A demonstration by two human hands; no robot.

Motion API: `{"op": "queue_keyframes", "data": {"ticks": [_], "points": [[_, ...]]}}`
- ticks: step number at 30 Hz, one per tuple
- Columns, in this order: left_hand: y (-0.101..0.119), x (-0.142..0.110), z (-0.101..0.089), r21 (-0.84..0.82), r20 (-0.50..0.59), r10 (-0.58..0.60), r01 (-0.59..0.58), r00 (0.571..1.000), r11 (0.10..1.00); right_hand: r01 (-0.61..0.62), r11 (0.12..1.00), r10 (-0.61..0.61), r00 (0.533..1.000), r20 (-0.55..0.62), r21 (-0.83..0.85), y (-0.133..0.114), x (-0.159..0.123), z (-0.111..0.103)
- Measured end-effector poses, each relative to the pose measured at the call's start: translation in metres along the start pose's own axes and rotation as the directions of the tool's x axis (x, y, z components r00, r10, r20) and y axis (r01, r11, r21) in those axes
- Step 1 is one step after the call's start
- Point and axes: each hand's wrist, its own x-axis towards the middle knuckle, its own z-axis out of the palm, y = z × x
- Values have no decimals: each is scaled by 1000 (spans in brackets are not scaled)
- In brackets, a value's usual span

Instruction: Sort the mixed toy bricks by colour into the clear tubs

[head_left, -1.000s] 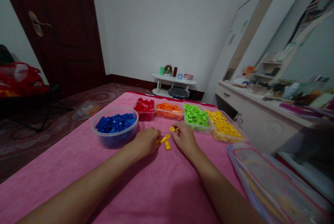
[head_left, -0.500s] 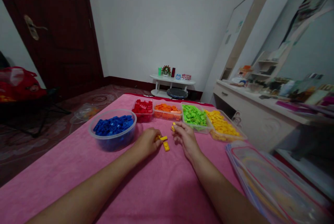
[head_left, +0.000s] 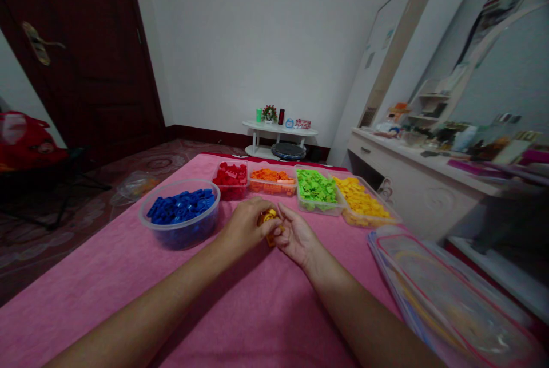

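Yellow toy building bricks [head_left: 270, 217] are gathered between my two hands, just above the pink cloth. My left hand [head_left: 247, 223] curls around them from the left, thumb and fingers closed on them. From the right, my right hand [head_left: 295, 236] meets it, its fingers closed against the same bricks. The fingers cover much of the bricks, so I cannot make out how they are joined. Another bit of yellow shows low beneath the fingers. Left of my left hand stands a round clear tub [head_left: 180, 236] of blue bricks [head_left: 180, 206].
Along the far edge of the pink cloth [head_left: 257, 311] stand clear boxes of red bricks [head_left: 231, 174], orange bricks [head_left: 272, 176], green bricks [head_left: 316, 186] and yellow bricks [head_left: 359, 196]. Stacked clear lids [head_left: 450, 293] lie at the right. A white dresser [head_left: 412, 185] stands beyond.
My right hand has moved left and down with its yellow brick and now meets my left hand. The loose yellow brick beside my left hand is now mostly covered. The view has shifted slightly.
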Motion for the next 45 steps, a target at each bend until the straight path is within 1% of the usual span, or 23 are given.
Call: {"op": "queue_keyframes", "data": {"ticks": [1, 3, 5, 7, 8, 9, 11, 12, 13, 14, 15, 19, 20, 22, 23, 25, 27, 28, 30, 33, 36, 42, 45], "points": [[-3, 0, 0, -3, -11, -18, 17, 1000, 1000, 75, 989, -82, 996, -47, -127, -4, 1, -5], [-10, 1, -1, 13, 15, -68, 68, 998, 998, 196, 903, -261, 957, -126, -382, -14, 3, -18], [-16, 0, 0, 31, 123, -126, 123, 984, 992, 238, 799, -384, 909, -164, -552, -22, 5, -35], [-20, -3, 4, 37, 257, -150, 145, 955, 989, 235, 709, -447, 879, -167, -665, -27, 6, -49], [-21, -5, 7, 43, 301, -144, 137, 943, 990, 204, 619, -480, 863, -160, -758, -27, 5, -54], [-21, -7, 10, 58, 329, -129, 116, 936, 992, 145, 494, -508, 848, -149, -857, -27, 5, -57], [-20, -11, 16, 119, 351, -87, 47, 932, 992, -39, 145, -553, 826, -114, -989, -25, 2, -58], [-19, -14, 19, 154, 353, -67, 13, 933, 988, -137, -28, -563, 821, -97, -990, -24, 1, -57], [-18, -16, 22, 183, 355, -51, -16, 933, 983, -213, -156, -562, 822, -90, -965, -23, 0, -56], [-18, -18, 24, 202, 358, -41, -34, 933, 979, -262, -218, -553, 827, -102, -940, -22, -1, -56], [-18, -20, 25, 210, 357, -38, -41, 933, 977, -292, -238, -547, 829, -120, -926, -22, -1, -56], [-22, -22, 29, 128, 341, -41, -4, 939, 992, -311, -168, -583, 796, -160, -935, -24, 1, -62], [-23, -20, 29, 86, 320, -46, 19, 946, 996, -259, -90, -595, 788, -157, -962, -24, 2, -63], [-25, -16, 27, -5, 244, -65, 68, 968, 998, -76, 156, -582, 799, -154, -985, -24, 4, -59], [-25, -14, 26, -49, 186, -78, 88, 979, 995, 31, 311, -551, 820, -154, -950, -23, 5, -55], [-23, -9, 20, -134, 47, -94, 99, 994, 986, 172, 660, -403, 902, -152, -732, -21, 3, -42], [-17, -5, 13, -202, -83, -93, 75, 992, 977, 119, 911, -170, 981, -97, -394, -18, -1, -26], [-13, -4, 10, -217, -128, -83, 54, 988, 975, 51, 981, -59, 998, -35, -189, -16, -3, -18], [-4, -3, 4, -200, -166, -40, 6, 985, 980, -81, 992, 72, 993, 94, 99, -12, -8, -5], [6, -3, -1, -123, -129, 30, -46, 991, 991, -174, 947, 119, 971, 209, 269, -6, -13, 5], [9, -3, -2, -94, -113, 67, -78, 991, 992, -202, 920, 130, 966, 225, 335, -2, -13, 7], [12, -7, 3, -142, -175, 104, -129, 979, 981, -274, 903, 214, 955, 206, 332, 4, -11, 7], [14, -8, 6, -145, -140, 122, -142, 983, 979, -300, 885, 252, 952, 176, 355, 8, -11, 10]]}}
